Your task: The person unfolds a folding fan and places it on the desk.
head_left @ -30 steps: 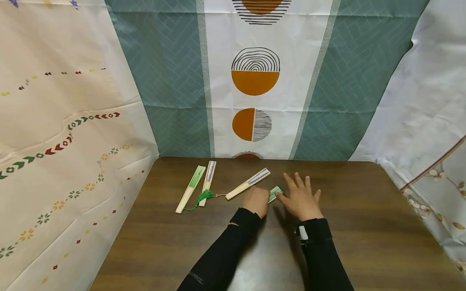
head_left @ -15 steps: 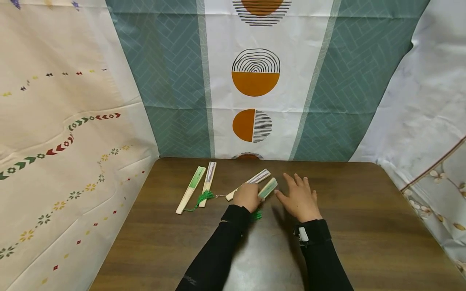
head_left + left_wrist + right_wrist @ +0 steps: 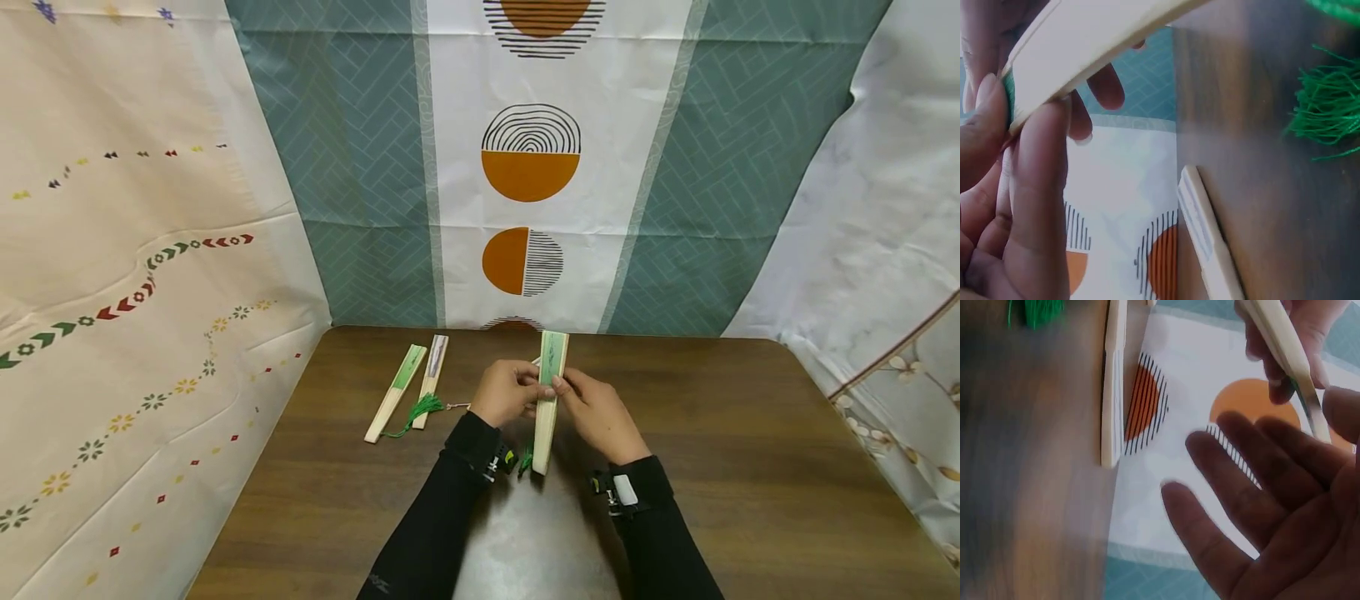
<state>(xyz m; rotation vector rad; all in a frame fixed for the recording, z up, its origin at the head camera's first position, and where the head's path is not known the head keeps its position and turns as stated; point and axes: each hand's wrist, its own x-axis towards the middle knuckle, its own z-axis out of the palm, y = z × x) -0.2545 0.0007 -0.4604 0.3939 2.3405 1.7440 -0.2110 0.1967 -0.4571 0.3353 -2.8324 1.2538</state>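
Both hands hold a closed folding fan (image 3: 546, 429) upright over the table, its upper part green and its lower sticks pale wood. My left hand (image 3: 501, 392) pinches the left edge near the middle. On the opposite edge, the thumb of my right hand (image 3: 600, 412) lies on the front, with fingers behind. The right wrist view shows the other right fingers (image 3: 1222, 481) spread out. A green tassel (image 3: 527, 462) hangs beside the fan's lower end. Behind the hands lies another closed fan (image 3: 1204, 231), mostly hidden in the head view.
Two more closed fans lie at the left of the brown table (image 3: 750, 467): one green-topped (image 3: 396, 393), one with a greyish print (image 3: 435, 358). A green tassel (image 3: 427, 404) lies across the latter. Patterned cloth (image 3: 525, 83) hangs beyond the table's far edge.
My left hand has lifted the green-topped fan off the table and turned it upright. My right hand has moved in from beside it and now grips its right edge.
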